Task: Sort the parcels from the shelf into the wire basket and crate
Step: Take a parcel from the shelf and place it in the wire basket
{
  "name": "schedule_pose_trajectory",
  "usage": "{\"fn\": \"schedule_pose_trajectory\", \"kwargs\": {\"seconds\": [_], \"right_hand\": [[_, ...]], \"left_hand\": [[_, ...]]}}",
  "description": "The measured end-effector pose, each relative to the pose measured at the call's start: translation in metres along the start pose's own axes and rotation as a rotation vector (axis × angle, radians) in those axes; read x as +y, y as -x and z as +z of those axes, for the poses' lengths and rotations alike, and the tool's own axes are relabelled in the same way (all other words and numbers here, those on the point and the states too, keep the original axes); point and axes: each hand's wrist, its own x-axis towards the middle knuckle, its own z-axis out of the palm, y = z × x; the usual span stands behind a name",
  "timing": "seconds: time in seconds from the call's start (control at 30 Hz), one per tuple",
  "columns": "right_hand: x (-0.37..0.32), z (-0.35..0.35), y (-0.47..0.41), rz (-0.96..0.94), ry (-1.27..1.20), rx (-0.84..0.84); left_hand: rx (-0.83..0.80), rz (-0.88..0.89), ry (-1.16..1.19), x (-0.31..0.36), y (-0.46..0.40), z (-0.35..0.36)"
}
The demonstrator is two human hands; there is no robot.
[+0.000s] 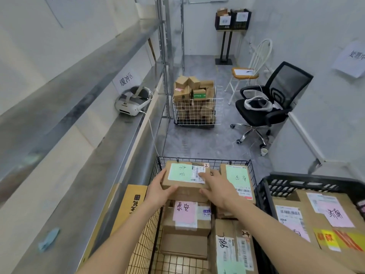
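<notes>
parcel [185, 176] between both hands, over wire basket [203, 160]

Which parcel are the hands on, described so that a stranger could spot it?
Find the black wire basket at bottom centre. At its far end a flat brown cardboard parcel lies topmost, left hand and right hand gripping its sides. Its green label lies sideways; the neighbouring green-labelled box stands free.
</notes>
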Motion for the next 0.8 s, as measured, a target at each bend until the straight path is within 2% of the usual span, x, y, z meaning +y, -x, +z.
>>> {"fn": "schedule_pose_trajectory", "kwargs": {"seconds": [0.53,0.8], "right_hand": [[0.004,0.01,0.001,0.008,0.053,0.083],[-0.002,-0.005,0.004,-0.047,0.104,0.064]], "left_hand": [[-0.065,0.012,-0.08,-0.006,-0.006,0.007],[0.021,0.166,-0.364,0.017,0.018,-0.003]]}}
